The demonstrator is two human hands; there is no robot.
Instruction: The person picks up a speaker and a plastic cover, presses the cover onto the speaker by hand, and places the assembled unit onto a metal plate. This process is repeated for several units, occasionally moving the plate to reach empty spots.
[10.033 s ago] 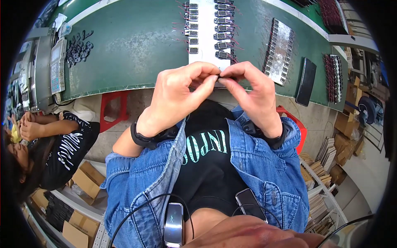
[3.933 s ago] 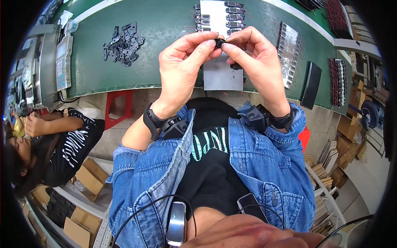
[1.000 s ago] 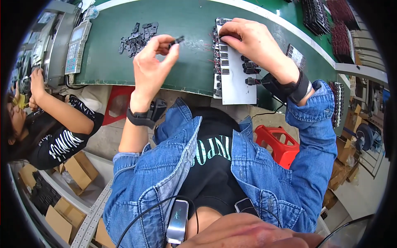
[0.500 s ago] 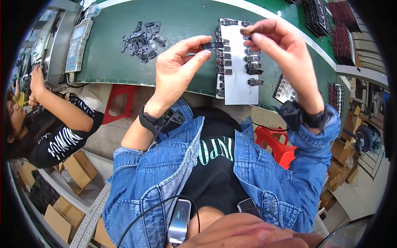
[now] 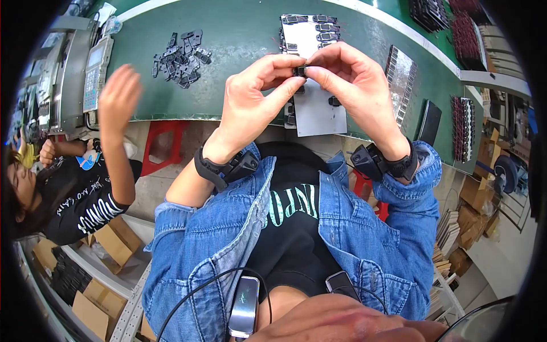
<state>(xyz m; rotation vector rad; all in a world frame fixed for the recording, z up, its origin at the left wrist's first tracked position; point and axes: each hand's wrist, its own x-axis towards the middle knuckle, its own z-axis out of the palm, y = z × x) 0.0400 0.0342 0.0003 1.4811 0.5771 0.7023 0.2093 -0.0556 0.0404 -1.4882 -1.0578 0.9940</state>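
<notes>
In front of me, my left hand (image 5: pixel 250 97) and my right hand (image 5: pixel 360 85) meet above the board. Thumb and fingertips of each are closed on one small black rectangular part (image 5: pixel 299 71), which they mostly cover. Beneath them lies a flat light-grey board (image 5: pixel 322 117). Along its two long sides sit rows of similar small black parts (image 5: pixel 326 28), some with thin red wires; my hands hide the middle of these rows. To the left, a loose heap of small black parts (image 5: pixel 181 61) is spread on the green table.
A tray with rows of small parts (image 5: pixel 400 80) and a dark flat slab (image 5: pixel 428 121) lie right on the green table (image 5: pixel 239 28). Farther right are stacks of wired parts (image 5: pixel 468 43). A co-worker's hand (image 5: pixel 121 97) is raised at the left, near a keypad unit (image 5: pixel 94 74).
My right hand has come left and down to meet my left hand at the small black part. At the left, the co-worker's hand has risen toward the table.
</notes>
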